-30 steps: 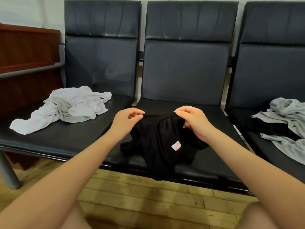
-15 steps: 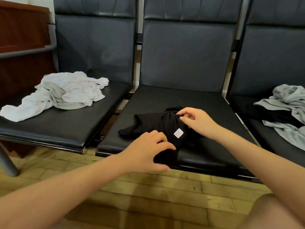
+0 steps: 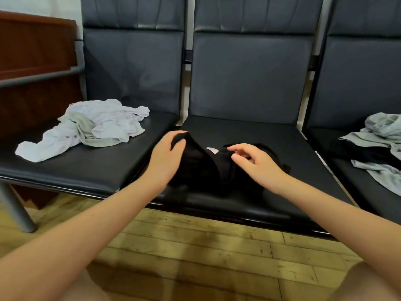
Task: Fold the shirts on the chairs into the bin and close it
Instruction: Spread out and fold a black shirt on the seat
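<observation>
on middle chair (image 3: 249, 131), black shirt (image 3: 208, 168) lies bunched at seat front. left hand (image 3: 167, 159) now at shirt's 10 o'clock edge, fingers curled gripping a raised fold; 0.5 s ago it was at the 6 o'clock hem. right hand (image 3: 253, 159) has let go, fingers loosely spread over shirt. white shirt (image 3: 91, 127) at 9 o'clock, grey shirt (image 3: 379, 144) at 3 o'clock, both unmoved.

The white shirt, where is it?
In the head view, the white shirt lies crumpled on the left chair, left of the black shirt.
</observation>
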